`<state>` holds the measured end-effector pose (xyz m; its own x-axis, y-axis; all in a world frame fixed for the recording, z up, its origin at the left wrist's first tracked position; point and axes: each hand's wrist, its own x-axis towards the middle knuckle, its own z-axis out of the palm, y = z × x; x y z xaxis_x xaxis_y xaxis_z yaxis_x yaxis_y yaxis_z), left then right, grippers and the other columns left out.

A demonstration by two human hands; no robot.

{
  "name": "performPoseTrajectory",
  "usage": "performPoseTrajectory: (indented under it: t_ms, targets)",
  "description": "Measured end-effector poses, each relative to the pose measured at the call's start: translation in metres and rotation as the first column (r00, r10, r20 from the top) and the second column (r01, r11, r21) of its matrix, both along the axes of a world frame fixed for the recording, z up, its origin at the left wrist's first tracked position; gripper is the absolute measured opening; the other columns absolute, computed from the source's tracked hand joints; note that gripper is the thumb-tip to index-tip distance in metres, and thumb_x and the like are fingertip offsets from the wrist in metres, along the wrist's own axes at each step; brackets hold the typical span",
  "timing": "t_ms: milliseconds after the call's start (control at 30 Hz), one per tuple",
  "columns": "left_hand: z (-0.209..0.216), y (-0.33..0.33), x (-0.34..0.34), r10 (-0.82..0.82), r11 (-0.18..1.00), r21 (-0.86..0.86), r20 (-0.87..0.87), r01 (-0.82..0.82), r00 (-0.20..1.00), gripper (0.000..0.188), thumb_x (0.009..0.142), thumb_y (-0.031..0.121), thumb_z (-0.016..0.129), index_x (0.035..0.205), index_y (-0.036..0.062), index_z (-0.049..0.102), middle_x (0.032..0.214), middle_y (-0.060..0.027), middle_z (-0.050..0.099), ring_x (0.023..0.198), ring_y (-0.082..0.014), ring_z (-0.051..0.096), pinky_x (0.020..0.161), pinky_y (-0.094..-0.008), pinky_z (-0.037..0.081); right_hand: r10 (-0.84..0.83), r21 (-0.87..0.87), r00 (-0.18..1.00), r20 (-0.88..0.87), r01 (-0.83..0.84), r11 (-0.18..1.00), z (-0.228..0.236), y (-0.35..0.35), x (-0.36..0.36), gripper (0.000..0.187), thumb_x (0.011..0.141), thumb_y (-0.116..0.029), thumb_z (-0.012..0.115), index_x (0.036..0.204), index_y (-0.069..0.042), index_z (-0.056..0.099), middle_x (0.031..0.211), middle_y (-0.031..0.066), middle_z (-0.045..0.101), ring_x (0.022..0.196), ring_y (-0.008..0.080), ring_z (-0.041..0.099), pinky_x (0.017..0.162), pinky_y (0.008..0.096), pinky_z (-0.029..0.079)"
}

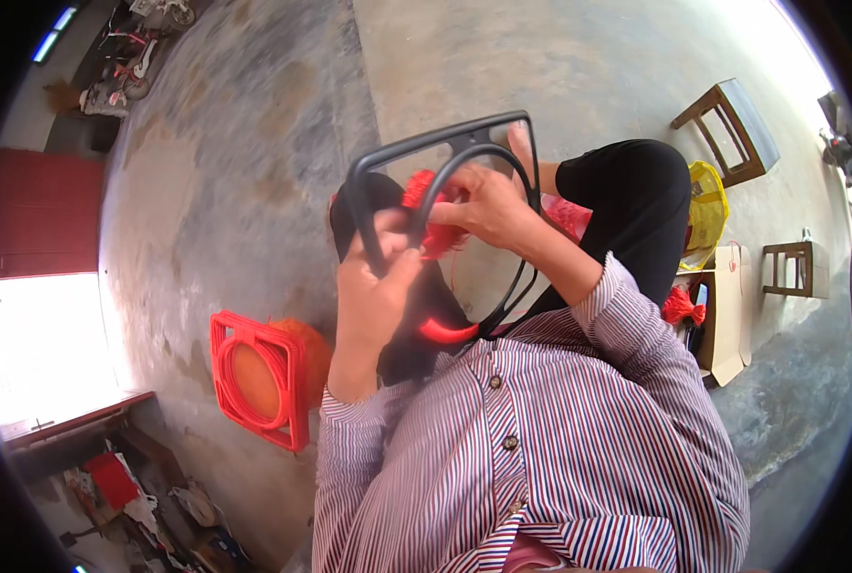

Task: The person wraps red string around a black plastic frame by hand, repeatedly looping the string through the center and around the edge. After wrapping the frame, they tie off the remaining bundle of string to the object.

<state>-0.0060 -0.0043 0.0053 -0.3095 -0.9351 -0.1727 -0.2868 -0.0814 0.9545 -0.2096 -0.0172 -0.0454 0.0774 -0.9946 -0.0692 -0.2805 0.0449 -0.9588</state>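
A black frame [412, 147], a round ring inside a square outline, stands tilted in front of my torso above my lap. My left hand [372, 291] is closed around the frame's left side. At the upper part of the ring, my right hand [491, 205] has its fingers pinched together by a bundle of red fringe or yarn [442, 243]. Motion blurs the fingertips there. Part of the ring near my shirt is covered in red [450, 331]. Behind the frame, a pinkish-red patterned thing [567, 216] shows between my legs.
Stacked red square frames with round rings [260, 382] lean on an orange round thing [312, 355] to my left. On the right are a yellow mesh basket [707, 205], an open cardboard box [728, 315], a red yarn bundle [682, 306] and two wooden stools [746, 134]. Bicycles [137, 67] stand far left.
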Motion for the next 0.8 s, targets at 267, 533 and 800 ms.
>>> performPoseTrajectory:
  t_ms: [267,533,800]
  targets:
    - [-0.016,-0.005,0.008,-0.015,0.999,-0.042,-0.097,0.011,0.995,0.038,0.082,0.003,0.063,0.119,-0.0007,0.057,0.111,-0.0091,0.063,0.101,-0.0143,0.06,0.084,-0.0289,0.048,-0.09,0.108,0.791,0.606,0.03,0.994,0.012,0.023,-0.009,0.026,0.089,-0.008,0.064,0.113,0.002,0.062,0.106,0.0064,0.066,0.091,0.0115,0.061,0.084,0.03,0.05]
    - [0.002,-0.001,-0.026,-0.026,0.966,-0.257,-0.161,-0.017,0.987,0.058,0.078,-0.004,0.06,0.134,0.0009,0.045,0.101,-0.0075,0.063,0.089,-0.0148,0.062,0.083,-0.0291,0.049,-0.292,-0.612,0.905,-0.309,0.046,0.79,0.048,0.02,0.006,0.047,0.068,-0.022,0.079,0.11,-0.007,0.064,0.103,0.009,0.057,0.094,0.0278,0.057,0.081,0.0355,0.048]
    - [-0.024,-0.011,0.011,0.08,0.995,-0.03,-0.328,-0.095,0.941,0.017,0.079,0.004,0.066,0.094,-0.0039,0.062,0.113,-0.014,0.062,0.08,-0.0156,0.061,0.078,-0.0286,0.049,0.002,-0.094,0.347,0.938,0.249,0.964,0.077,0.024,-0.028,0.038,0.096,-0.023,0.058,0.126,-0.003,0.046,0.124,0.014,0.056,0.112,0.0246,0.057,0.096,0.036,0.045]
